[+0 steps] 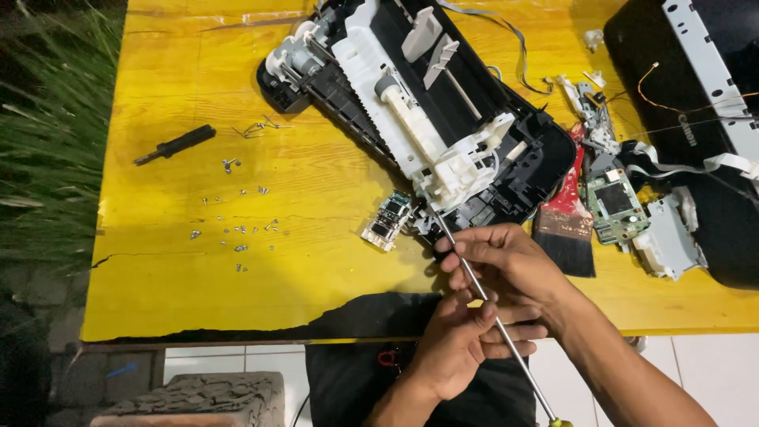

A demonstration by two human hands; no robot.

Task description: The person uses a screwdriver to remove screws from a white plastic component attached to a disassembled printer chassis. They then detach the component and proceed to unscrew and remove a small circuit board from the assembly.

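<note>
A taken-apart printer (419, 119), black shell with white plastic inner frame, lies diagonally on the yellow wooden table (198, 269). A long thin metal screwdriver shaft (506, 340) runs from the printer's near corner down to a yellow-green handle tip at the bottom edge. My right hand (506, 265) wraps its fingers round the upper shaft, close to the printer. My left hand (462, 336) grips the shaft lower down, just below the right hand. A small green circuit board (387, 221) lies beside the tip.
Several loose screws (237, 233) are scattered left of centre, with a black screwdriver (175, 145) beyond them. A paintbrush with red ferrule (566, 217), a green circuit board (615, 204), white parts and a black cover (704, 95) lie right. Grass borders the left.
</note>
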